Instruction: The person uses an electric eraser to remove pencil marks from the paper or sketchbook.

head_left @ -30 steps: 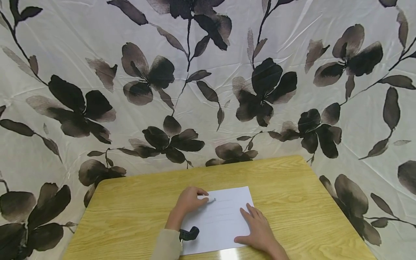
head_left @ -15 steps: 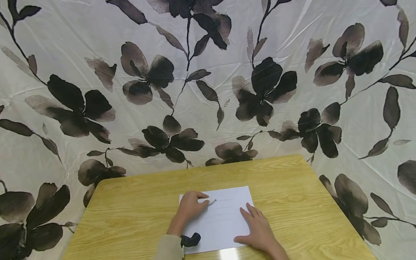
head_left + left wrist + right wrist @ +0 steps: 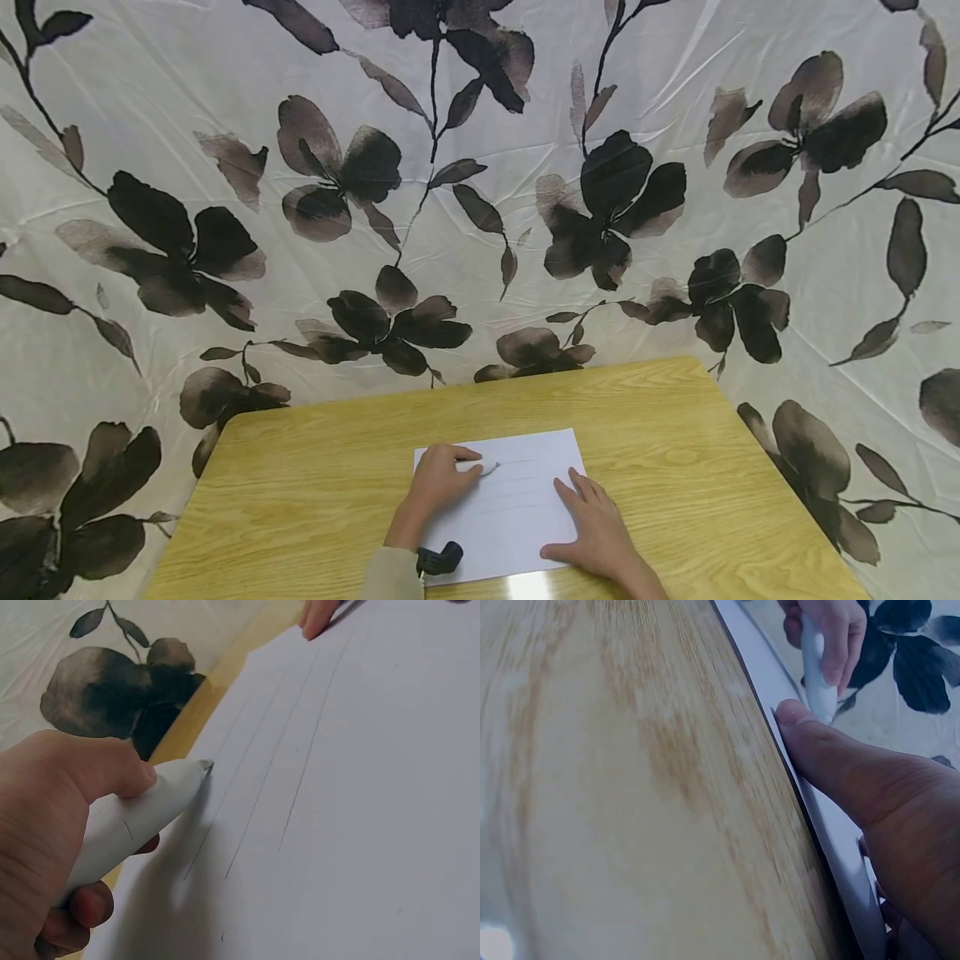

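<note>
Fingers and thumb of the left hand are pinching a white pen-shaped tool in the head view, so they're sitting narrow around it; its greyish tip is pointing right, near the left end of the farthest of several thin lines on a white sheet of paper. We're also spotting a black wrist device just above a beige sleeve; the right hand is lying spread on the paper's right side, thumb well apart from the fingers. Paper and all are resting on a yellow wood-grain table, with a floral cloth hanging behind.

Over on the left wrist view, we're seeing the thumb pressing along the top of the tool, other fingers wrapping underneath; the tip is hovering over or touching the sheet, we're honestly not able to tell which; right-hand fingertips are just peeking in up top.

On the right wrist view, the thumb is resting on the paper's near edge; the other fingers are mostly hiding, so we're going by the head view for those; the left hand and tool are showing beyond the thumb.
</note>
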The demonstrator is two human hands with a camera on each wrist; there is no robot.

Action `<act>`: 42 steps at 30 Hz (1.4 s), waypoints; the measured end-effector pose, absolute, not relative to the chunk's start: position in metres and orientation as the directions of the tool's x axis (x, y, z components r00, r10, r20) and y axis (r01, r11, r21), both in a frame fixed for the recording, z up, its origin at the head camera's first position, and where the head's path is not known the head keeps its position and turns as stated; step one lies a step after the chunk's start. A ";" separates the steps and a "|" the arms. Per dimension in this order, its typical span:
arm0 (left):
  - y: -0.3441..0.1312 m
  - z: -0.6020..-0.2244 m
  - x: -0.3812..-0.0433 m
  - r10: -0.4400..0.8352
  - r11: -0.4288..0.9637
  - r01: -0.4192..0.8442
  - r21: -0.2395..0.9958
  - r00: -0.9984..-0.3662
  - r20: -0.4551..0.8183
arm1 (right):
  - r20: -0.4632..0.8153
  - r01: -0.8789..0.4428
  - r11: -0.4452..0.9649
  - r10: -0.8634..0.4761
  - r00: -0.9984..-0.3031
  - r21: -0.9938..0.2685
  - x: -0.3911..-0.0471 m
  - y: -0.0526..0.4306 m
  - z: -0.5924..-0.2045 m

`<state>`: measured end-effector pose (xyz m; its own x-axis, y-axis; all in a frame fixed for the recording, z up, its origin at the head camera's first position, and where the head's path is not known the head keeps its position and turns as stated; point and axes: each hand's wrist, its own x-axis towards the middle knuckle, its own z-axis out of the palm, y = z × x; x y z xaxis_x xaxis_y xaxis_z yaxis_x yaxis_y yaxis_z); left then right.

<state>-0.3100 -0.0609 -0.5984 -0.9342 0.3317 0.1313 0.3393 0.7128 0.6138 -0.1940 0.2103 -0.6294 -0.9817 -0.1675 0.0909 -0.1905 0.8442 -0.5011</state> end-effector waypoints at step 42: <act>-0.056 -0.594 -0.307 0.312 0.734 0.322 0.597 -0.942 0.124 | 0.096 -0.194 0.848 -0.169 -0.981 -0.494 -0.194 0.210 -0.630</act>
